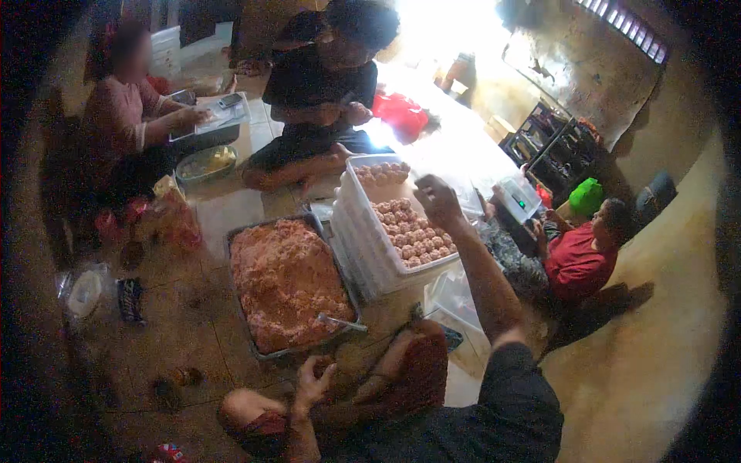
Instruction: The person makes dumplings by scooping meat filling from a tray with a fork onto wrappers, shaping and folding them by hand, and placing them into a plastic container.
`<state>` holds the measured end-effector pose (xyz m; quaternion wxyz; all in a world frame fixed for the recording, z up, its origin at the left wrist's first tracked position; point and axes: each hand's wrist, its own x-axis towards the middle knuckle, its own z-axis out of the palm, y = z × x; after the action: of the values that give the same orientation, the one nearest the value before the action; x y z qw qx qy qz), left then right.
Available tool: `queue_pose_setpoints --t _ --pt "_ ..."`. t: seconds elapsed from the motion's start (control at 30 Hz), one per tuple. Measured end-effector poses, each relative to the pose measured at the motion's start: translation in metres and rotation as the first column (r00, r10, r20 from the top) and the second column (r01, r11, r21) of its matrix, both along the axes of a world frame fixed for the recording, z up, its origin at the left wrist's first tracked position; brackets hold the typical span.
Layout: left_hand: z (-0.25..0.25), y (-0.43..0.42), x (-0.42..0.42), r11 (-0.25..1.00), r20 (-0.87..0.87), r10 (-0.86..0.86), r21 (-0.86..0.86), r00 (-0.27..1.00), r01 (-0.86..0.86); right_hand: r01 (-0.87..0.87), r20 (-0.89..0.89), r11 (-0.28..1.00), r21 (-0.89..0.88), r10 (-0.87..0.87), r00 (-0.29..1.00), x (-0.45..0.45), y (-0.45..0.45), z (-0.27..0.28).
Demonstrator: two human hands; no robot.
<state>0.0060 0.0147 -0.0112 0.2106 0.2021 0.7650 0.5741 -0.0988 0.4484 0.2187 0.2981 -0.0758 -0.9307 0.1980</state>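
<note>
My right hand [438, 201] is raised at the right rim of the top white plastic tray [361, 224], its fingers bent inward; what they hold, if anything, is hidden. Rows of raw meatballs [405, 228] cover the tray's near part, with another group at its far end and bare tray between them. My left hand [315, 382] hovers above my lap, just below the big dark tub. Its fingers curl round something dark and too small to make out. The tub holds a mound of pink minced meat [285, 282], and a metal spoon [342, 322] lies on its near right corner.
Several white trays are stacked under the top one. One person [320, 85] sits cross-legged opposite, another [127, 116] at the far left by a grey bin [231, 127], and a third [583, 255] at right with a lit scale [517, 199]. Dark crates [552, 147] stand behind.
</note>
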Motion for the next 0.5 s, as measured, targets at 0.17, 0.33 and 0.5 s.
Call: queue_pose_setpoints --t 0.17,0.33,0.5 --pt "-0.062 -0.03 0.02 0.999 -0.037 0.042 0.026 0.998 -0.041 -0.033 0.226 0.988 -0.152 0.067 0.972 0.107 -0.158 0.0" --pt "-0.091 -0.021 0.013 1.0 -0.19 -0.007 -0.016 0.982 0.004 -0.328 0.292 0.945 -0.008 0.316 0.903 0.102 -0.202 -0.072" --pt "-0.075 0.003 0.016 0.899 -0.138 -0.397 -0.259 0.907 0.354 -0.199 0.746 0.98 0.017 0.12 0.655 0.069 -0.231 -0.147"
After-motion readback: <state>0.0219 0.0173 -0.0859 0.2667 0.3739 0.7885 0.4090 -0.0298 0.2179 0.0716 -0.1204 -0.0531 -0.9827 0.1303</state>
